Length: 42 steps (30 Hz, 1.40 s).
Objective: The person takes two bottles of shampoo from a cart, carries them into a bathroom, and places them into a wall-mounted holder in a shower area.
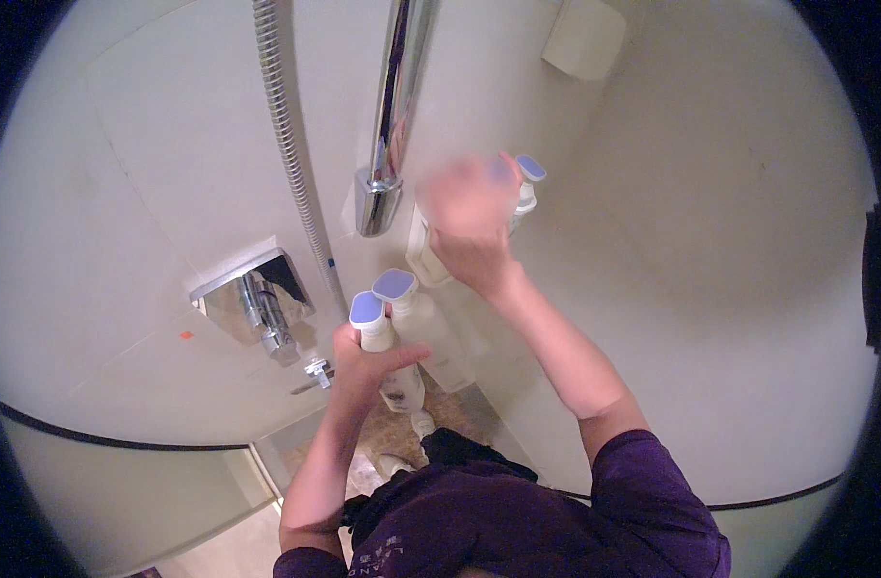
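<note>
My left hand (361,365) grips two white pump bottles at their upper parts. The nearer pump bottle (403,394) has a blue-topped pump and bears print. Its neighbour, a second pump bottle (429,339) with the same blue top, leans alongside behind my thumb. Higher up by the wall, my right hand (476,246) reaches over a white wall holder (417,256). A blurred patch covers its fingers, with a faint bluish spot in it, so its grip is hidden. Just beyond those fingers stands another blue-topped pump bottle (528,191), partly covered.
A chrome shower mixer (267,307) juts from the wall at left, with a small chrome fitting (318,372) below. A metal shower hose (288,144) and a chrome riser rail (390,130) run up the wall. A pale box-like fixture (585,40) is at the top.
</note>
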### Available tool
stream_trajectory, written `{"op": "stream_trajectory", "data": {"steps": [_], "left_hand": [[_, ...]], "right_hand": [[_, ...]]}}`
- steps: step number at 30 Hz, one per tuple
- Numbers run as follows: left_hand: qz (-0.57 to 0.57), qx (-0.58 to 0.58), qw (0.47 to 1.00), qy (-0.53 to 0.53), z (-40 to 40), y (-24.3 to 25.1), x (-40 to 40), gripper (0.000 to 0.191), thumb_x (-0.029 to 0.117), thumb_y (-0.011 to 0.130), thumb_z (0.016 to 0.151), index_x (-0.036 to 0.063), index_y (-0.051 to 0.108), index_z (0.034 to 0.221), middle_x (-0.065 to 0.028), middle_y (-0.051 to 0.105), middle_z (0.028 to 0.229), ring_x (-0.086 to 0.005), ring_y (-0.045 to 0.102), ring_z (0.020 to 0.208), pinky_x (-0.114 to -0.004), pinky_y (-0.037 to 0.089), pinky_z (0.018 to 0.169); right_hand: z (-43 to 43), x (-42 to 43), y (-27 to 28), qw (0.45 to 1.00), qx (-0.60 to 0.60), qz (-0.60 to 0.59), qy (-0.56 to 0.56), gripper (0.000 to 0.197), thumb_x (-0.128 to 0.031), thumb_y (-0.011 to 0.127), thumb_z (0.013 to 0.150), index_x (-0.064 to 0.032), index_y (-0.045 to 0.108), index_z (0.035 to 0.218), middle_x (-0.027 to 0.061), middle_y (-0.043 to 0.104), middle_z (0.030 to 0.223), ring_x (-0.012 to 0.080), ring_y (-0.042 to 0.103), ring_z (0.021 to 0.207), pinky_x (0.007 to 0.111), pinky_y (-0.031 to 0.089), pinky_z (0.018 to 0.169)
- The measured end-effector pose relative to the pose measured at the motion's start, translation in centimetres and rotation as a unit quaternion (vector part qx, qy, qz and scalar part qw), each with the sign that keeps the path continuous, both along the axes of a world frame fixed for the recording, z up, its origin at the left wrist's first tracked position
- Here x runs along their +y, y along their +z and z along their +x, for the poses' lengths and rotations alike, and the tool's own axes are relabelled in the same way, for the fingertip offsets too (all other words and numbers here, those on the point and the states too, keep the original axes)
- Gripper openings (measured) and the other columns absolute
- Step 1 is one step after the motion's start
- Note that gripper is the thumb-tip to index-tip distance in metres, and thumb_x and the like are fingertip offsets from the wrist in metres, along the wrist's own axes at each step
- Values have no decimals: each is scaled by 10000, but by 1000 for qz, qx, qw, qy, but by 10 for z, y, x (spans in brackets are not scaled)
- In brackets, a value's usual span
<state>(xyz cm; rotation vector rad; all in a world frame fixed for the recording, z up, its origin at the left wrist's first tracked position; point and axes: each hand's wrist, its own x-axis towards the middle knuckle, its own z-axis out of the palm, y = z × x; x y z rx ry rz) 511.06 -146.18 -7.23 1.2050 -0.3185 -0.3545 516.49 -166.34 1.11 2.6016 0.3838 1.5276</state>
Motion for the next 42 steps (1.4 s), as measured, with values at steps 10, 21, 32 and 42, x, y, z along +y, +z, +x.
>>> {"op": "stream_trajectory", "data": {"steps": [10, 21, 32, 42], "left_hand": [[-9, 27, 999, 22, -8, -10, 3, 409, -20, 884, 692, 60, 656, 1022, 7, 690, 955, -97, 651, 835, -289, 547, 752], [6, 32, 999, 17, -17, -9, 2, 431, 15, 910, 679, 34, 679, 1042, 2, 701, 947, -108, 664, 851, -308, 559, 771], [-15, 19, 1000, 6, -12, 4, -2, 519, -2, 897, 676, 0, 683, 1149, -39, 722, 1007, -136, 678, 889, -330, 562, 818], [4, 14, 999, -37, -18, 7, 3, 487, 21, 899, 683, 9, 690, 1123, -29, 724, 997, -125, 673, 879, -315, 555, 815]], "right_hand": [[0, -12, 28, 991, 127, -1, 43, 181, -32, 634, 689, -35, 745, 831, 94, 687, 872, 307, 590, 1042, 672, 289, 1056], [19, -8, 42, 971, 190, -147, 0, 47, -72, 684, 644, -63, 717, 611, 142, 650, 599, 272, 657, 826, 607, 342, 1054], [28, -8, 27, 958, 143, -248, 4, 65, -134, 672, 664, -111, 695, 608, 115, 678, 615, 228, 667, 644, 360, 443, 874], [33, -20, 30, 941, 137, -306, 50, 67, -153, 667, 660, -118, 696, 611, 74, 661, 601, 231, 660, 688, 362, 454, 823]]}}
